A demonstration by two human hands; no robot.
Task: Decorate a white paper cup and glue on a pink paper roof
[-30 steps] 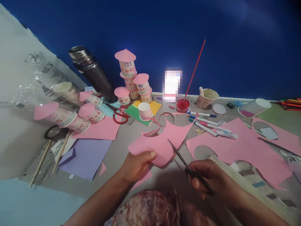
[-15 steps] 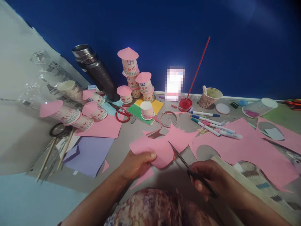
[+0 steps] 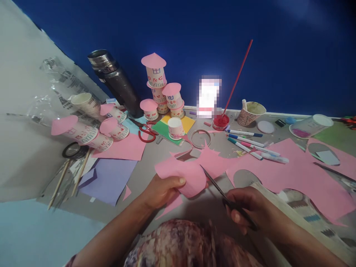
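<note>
In front of me, a piece of pink paper [image 3: 191,183] with a rounded lower edge and a jagged far side is pinched in my left hand [image 3: 164,189], thumb on top and fingers underneath. My right hand [image 3: 247,207] is closed around the dark handles of a pair of scissors [image 3: 218,189]. The scissors' blades meet the pink paper's right part, between the rounded area and the spiky strip. Beyond the paper lies a roll of tape [image 3: 200,139], and a small decorated paper cup [image 3: 176,128] stands close by.
Paper-cup towers with pink cone roofs [image 3: 154,70] stand at the back beside a black flask [image 3: 119,85]. Red-handled scissors [image 3: 147,137] lie left of centre. Markers [image 3: 250,144], cut pink sheets [image 3: 289,167] and a red paint pot with brush [image 3: 221,122] occupy the right. Purple paper [image 3: 111,181] lies left.
The whole view has shifted slightly, with things appearing a little further right and higher. Both hands keep their grips, and the scissors remain at about the same place on the pink paper.
</note>
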